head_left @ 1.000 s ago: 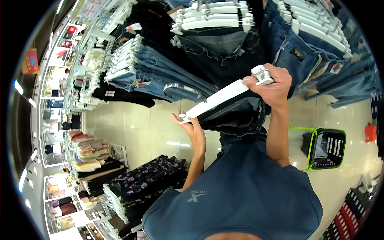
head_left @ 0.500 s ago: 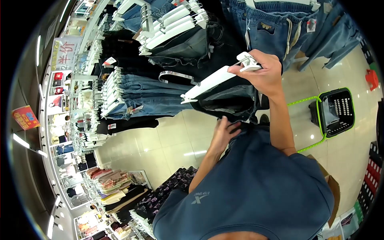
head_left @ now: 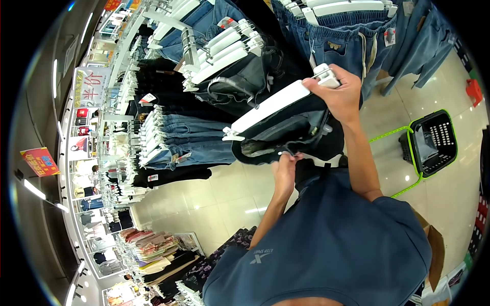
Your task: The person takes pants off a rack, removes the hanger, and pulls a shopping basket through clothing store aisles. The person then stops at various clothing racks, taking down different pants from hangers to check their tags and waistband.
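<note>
Toward the left end of the rack, a row of blue jeans (head_left: 191, 130) hangs from white hangers, and next along come grey-black trousers (head_left: 229, 71) on hangers of their own. Just in front of those I have a white hanger (head_left: 270, 108), its metal hook (head_left: 223, 80) pointing away from me and its bare-looking left end nearest the row of jeans. The bar's long axis runs on a slant, from that left end up and away from my body to the right end. Below the bar, between it and my chest, lie dark trousers (head_left: 288, 133) with the waist gaping; whether the clips bite the cloth I cannot tell. My left hand (head_left: 284, 176) is at the near edge of the waistband, fingers drawn together against it; I cannot tell if they pinch it or merely touch. So the waistband lies straight ahead of my left hand, which is the nearer one to that edge. My right hand (head_left: 344, 96) is closed round the hanger's right end, farther out and higher. Beyond it hang drawstring jeans (head_left: 334, 51), and at the right a green-rimmed black basket (head_left: 416, 166) stands on the floor (head_left: 398, 102).
</note>
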The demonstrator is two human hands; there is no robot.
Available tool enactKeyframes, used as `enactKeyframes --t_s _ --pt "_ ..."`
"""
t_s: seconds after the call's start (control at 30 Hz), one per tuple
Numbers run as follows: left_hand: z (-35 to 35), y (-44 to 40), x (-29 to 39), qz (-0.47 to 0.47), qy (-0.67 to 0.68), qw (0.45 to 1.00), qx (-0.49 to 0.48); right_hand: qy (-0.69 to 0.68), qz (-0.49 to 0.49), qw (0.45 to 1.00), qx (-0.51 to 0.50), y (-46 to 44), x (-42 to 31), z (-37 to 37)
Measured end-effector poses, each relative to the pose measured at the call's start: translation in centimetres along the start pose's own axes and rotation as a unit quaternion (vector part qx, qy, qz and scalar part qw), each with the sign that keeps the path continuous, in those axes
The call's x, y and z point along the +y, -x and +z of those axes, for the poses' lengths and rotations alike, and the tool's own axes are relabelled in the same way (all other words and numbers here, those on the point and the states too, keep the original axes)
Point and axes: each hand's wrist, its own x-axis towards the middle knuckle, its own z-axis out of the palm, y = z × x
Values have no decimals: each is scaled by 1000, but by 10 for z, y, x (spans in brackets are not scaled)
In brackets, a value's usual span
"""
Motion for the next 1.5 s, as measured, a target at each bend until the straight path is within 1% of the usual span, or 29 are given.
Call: enactKeyframes --t_s 0.1,0.13,0.23,0.3,0.5,0.63,0.73,0.77,0.87,0.9,0.93,1.0,1.13,1.2,1.3,1.4,1.43,1.5 --pt "-1 3 15 43 -4 999 20 -49 30 997 56 -8 -3 -3" --pt "-1 4 21 44 -8 999 18 -76 51 994 68 -10 5 -4" --pt "6 6 38 52 -38 998 15 -89 77 988 98 -15 9 -4" --pt "5 3 46 49 -26 998 4 -107 97 983 113 -16 8 -3" --pt "3 0 54 39 -5 999 36 -119 121 982 83 -12 12 -1" --pt "-2 1 67 12 78 996 43 -85 127 987 55 -6 5 0" --pt "-9 -6 70 -10 115 993 15 -90 137 986 44 -4 -2 1" --pt "-18 -12 64 -7 133 990 -45 -100 143 984 39 -3 -3 1" --pt "2 -19 59 28 -22 999 -17 -108 155 982 25 2 -6 3" --pt "6 -20 54 74 -152 985 -30 -107 158 981 21 4 -8 6" --pt "11 -16 55 87 -230 968 -52 -101 159 982 12 7 -15 9" --pt "11 -13 37 65 -261 955 -128 -67 155 986 -7 10 -20 12" --pt "27 -12 -1 52 -361 928 -80 -28 169 985 -29 13 -22 18" --pt "29 -17 -10 86 -352 930 -52 -24 173 984 -30 13 -22 18" --pt "20 -28 -4 11 -305 943 -134 -25 170 985 -16 12 -20 16" --pt "13 -33 6 -73 -371 897 -229 -56 170 984 8 8 -21 9" --pt "15 -31 2 -75 -371 897 -228 -68 171 983 14 6 -16 6" --pt "27 -28 -7 -10 -322 928 -188 -76 179 981 26 4 -15 0"
